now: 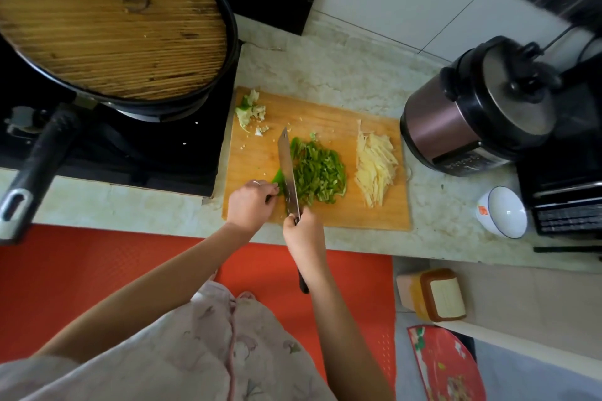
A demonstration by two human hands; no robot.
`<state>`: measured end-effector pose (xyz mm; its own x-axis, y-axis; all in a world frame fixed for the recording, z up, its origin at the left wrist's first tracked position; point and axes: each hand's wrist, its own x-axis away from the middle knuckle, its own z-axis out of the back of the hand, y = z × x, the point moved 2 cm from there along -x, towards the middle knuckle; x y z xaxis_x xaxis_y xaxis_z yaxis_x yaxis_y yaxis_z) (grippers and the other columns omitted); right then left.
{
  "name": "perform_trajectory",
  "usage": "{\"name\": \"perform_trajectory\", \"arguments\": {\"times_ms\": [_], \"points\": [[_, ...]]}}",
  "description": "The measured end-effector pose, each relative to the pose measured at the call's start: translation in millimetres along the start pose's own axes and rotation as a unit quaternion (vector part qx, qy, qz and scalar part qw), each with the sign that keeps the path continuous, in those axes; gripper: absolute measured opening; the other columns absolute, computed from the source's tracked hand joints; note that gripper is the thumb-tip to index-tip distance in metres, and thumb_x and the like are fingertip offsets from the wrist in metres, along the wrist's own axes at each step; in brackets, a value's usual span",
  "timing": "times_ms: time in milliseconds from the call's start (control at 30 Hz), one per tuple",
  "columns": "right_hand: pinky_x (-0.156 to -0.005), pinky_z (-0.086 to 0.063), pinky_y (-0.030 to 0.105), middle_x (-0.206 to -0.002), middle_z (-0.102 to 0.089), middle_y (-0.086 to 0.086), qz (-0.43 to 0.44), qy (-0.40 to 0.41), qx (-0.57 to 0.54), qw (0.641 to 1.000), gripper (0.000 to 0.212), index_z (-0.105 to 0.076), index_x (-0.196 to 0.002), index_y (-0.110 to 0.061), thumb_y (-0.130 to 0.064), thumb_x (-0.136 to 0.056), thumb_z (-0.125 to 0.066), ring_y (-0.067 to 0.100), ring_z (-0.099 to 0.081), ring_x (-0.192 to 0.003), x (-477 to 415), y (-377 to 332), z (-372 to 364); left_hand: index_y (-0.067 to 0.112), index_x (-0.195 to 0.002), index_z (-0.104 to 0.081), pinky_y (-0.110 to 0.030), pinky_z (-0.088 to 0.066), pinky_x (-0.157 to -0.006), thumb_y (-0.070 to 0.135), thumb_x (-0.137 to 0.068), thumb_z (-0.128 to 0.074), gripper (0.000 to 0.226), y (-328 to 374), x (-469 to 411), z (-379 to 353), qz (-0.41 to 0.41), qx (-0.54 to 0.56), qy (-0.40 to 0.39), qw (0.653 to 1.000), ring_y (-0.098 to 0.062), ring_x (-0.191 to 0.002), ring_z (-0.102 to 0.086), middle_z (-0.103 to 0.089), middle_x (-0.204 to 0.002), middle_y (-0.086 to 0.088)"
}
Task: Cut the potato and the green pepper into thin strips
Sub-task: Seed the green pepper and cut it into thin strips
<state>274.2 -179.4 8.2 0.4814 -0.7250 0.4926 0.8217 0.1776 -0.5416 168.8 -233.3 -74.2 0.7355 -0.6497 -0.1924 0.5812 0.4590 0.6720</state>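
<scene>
View from above, looking down a person's front and two bare forearms. Below them a red floor mat [97, 270] lies along the foot of the bench [325, 68].

At the near edge of one wooden cutting board [329, 216], the right grip [303, 234] is clenched round the handle of one knife [288, 169], whose blade points away and stands edge-down on the board. Just left of the blade, the left grip [249, 205] has its fingers curled down on one small uncut green pepper piece [279, 178], with its fingertips close to the steel.

Right of the blade and touching it lies one heap of green pepper strips [319, 172]. Further right, apart from it, is one heap of pale potato strips [376, 166]. No whole potato is in view, so the potato looks done and the pepper nearly so.

The pepper piece is likely light, with slick skin that springs under pressure. It is best pinned flat with knuckles forward and fingertips tucked back. The cut strips are limp and light, and would scatter easily.

At the board's far left corner sits one clump of pepper core scraps [250, 109]. Beyond it on the left is one large pan [224, 75] under a wooden lid [110, 19]. On the right stand one white bowl [503, 212] and one pressure cooker [482, 104].
</scene>
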Motion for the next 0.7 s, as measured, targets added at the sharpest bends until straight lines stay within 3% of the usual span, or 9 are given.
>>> {"name": "perform_trajectory", "arguments": {"times_ms": [300, 533, 700], "points": [[-0.057, -0.036, 0.029, -0.077, -0.055, 0.006, 0.004, -0.001, 0.033, 0.999, 0.013, -0.054, -0.094, -0.004, -0.014, -0.092, -0.045, 0.025, -0.054, -0.071, 5.6, -3.7, 9.2, 0.013, -0.073, -0.076, -0.023, -0.046, -0.037, 0.001, -0.064, -0.082, 0.016, 3.3, -1.3, -1.0, -0.024, -0.012, 0.0, 1.0, -0.023, -0.061, -0.066, -0.072, -0.075, 0.0], [-0.062, -0.036, 0.032, -0.083, -0.058, 0.009, 0.021, 0.003, 0.076, 0.997, 0.009, -0.047, -0.085, -0.01, -0.014, -0.092, -0.046, 0.033, -0.058, -0.085, 8.9, -8.8, 6.4, 0.013, -0.069, -0.074, -0.024, -0.044, -0.034, 0.013, -0.069, -0.065, 0.009, -3.8, 0.0, -0.1, -0.06, -0.026, 0.011, 0.998, -0.022, -0.058, -0.063, -0.069, -0.073, 0.0], [-0.063, -0.035, 0.03, -0.094, -0.063, 0.013, 0.009, 0.007, 0.092, 0.996, 0.007, -0.046, -0.087, -0.013, -0.014, -0.093, -0.045, 0.032, -0.06, -0.09, 8.8, -7.5, 1.1, 0.012, -0.076, -0.077, -0.025, -0.046, -0.036, 0.006, -0.07, -0.077, 0.008, -5.9, 0.0, 1.1, -0.047, -0.014, 0.02, 0.999, -0.021, -0.059, -0.065, -0.071, -0.074, -0.001]]}}
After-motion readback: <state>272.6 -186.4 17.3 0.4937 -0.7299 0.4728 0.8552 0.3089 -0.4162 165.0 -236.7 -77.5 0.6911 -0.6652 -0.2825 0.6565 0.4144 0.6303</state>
